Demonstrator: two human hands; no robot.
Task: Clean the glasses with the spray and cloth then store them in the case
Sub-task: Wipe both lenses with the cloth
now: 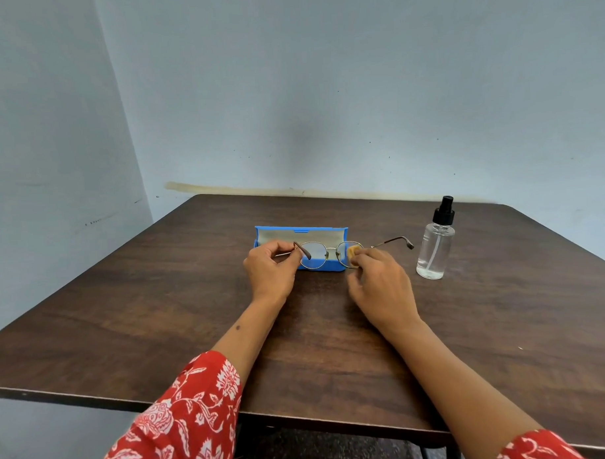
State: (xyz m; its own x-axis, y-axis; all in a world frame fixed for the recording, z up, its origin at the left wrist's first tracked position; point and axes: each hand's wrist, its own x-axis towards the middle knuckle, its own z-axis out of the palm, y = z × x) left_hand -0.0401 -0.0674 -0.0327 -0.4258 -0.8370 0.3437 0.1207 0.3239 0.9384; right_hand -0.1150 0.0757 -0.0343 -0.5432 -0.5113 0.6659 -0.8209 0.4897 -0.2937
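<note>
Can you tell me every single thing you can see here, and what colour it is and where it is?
glasses: one pair, thin gold-brown metal frame, held above the table in front of the case, its arm on the bottle's side swung out
cleaning cloth: one small piece, yellowish, pressed on the lens nearer the bottle
glasses case: one, blue with a pale lining, open, on the table behind the glasses
spray bottle: one, clear with a black pump top, upright on the table, right of the case
table: one, dark brown wood, against the pale blue wall
left hand: one, pinching the frame's end, red floral sleeve
right hand: one, holding the cloth, red floral sleeve
</note>
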